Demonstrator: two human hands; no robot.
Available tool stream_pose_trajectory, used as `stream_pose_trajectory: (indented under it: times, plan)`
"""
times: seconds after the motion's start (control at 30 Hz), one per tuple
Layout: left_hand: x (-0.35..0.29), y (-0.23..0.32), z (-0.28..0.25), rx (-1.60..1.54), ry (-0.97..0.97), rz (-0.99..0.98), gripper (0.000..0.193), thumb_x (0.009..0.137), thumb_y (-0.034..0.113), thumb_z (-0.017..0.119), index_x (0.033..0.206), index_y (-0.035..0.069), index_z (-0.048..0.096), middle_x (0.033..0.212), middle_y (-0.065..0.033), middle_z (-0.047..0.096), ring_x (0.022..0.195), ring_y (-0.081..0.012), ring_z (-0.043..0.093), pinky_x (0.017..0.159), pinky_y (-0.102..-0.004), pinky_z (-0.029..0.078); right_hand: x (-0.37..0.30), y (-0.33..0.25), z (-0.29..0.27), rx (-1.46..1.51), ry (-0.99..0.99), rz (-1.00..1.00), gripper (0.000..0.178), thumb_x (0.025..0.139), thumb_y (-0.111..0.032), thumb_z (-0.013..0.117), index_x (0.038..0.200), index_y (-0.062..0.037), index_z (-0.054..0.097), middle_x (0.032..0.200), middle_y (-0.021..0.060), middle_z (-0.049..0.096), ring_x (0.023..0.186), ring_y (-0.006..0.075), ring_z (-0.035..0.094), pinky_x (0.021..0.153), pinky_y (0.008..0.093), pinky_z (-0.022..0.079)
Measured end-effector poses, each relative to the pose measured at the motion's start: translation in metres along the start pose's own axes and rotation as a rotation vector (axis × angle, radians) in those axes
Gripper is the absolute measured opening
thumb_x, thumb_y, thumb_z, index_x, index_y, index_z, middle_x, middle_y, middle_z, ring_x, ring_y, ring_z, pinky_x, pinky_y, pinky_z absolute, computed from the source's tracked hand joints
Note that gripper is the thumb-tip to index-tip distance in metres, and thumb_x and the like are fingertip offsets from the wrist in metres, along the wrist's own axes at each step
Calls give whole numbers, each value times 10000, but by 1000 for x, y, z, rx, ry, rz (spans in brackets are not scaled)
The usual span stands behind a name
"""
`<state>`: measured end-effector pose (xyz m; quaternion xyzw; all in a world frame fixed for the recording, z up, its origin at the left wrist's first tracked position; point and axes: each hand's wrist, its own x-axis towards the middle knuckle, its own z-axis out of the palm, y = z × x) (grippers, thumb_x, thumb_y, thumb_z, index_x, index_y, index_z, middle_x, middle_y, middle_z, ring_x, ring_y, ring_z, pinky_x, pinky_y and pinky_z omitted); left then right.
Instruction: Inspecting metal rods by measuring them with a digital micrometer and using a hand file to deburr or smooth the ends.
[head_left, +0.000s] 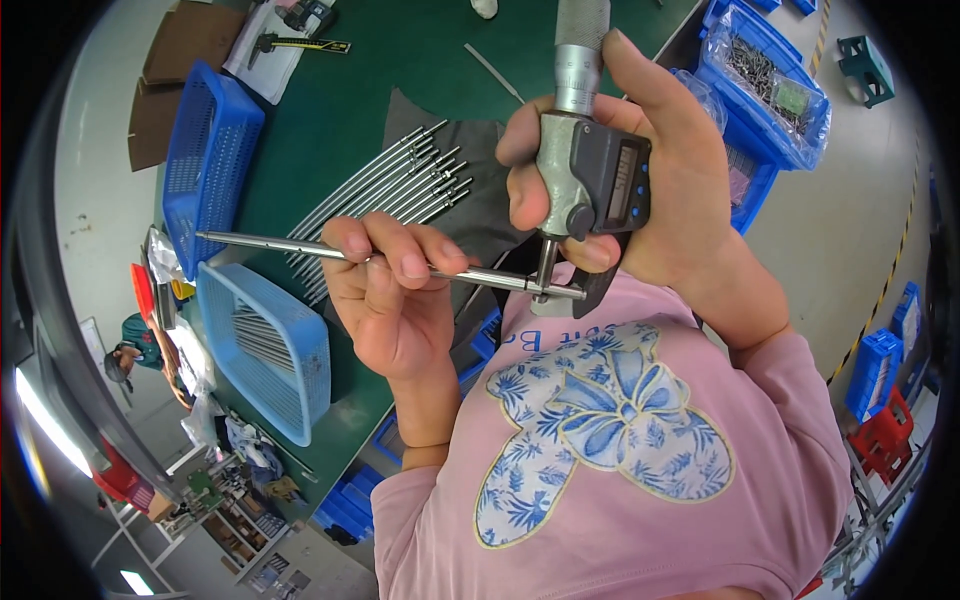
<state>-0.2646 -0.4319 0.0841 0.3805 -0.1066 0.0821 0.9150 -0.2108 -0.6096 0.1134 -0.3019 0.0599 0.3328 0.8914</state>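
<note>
My left hand is closed around a thin metal rod, which slants across in front of my shirt. The rod's right end lies in the jaw gap of a digital micrometer, with the spindle meeting it near that end. My right hand grips the micrometer by its frame and dark display housing, fingers curled round it, the thimble pointing up. Behind my left hand, several similar metal rods lie side by side on a dark cloth on the green table.
At the left stand an upper blue perforated basket and a lighter blue basket with rods inside. A caliper lies on paper at the back left. Blue bins with small metal parts stand at the back right.
</note>
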Motion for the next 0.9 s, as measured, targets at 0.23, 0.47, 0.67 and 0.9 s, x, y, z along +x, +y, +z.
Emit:
stream_pose_trajectory:
  times: [0.23, 0.47, 0.67, 0.9]
  plan:
    - [-2, 0, -2, 28, 15, 8, 158, 848, 33, 451, 983, 56, 371, 766, -96, 474, 736, -267, 550, 693, -447, 534, 11, 5, -5, 38, -86, -54, 655, 843, -539, 317, 846, 72, 554, 642, 198, 586, 346, 147, 455, 307, 200, 359]
    - [-6, -1, -4, 10, 42, 22, 162, 846, 34, 456, 977, 51, 363, 762, -94, 459, 733, -258, 541, 692, -447, 534, 10, 3, -4, 3, -96, 1, 658, 858, -529, 299, 885, 76, 556, 648, 192, 594, 339, 150, 466, 321, 209, 383]
    - [-23, -6, -20, 21, 134, 64, 139, 865, 28, 430, 995, 56, 388, 816, -98, 473, 819, -269, 568, 734, -417, 527, 49, -11, -28, -235, -29, 14, 496, 883, -378, 331, 932, 69, 541, 686, 156, 589, 375, 131, 484, 331, 215, 386]
    - [-43, -24, -30, -95, 316, 50, 204, 873, 42, 431, 1077, 57, 424, 1026, -109, 494, 1044, -257, 501, 854, -379, 473, 162, -70, -71, -1307, 202, -258, 377, 798, -264, 549, 1063, 1, 515, 713, 73, 571, 446, 99, 513, 373, 202, 406]
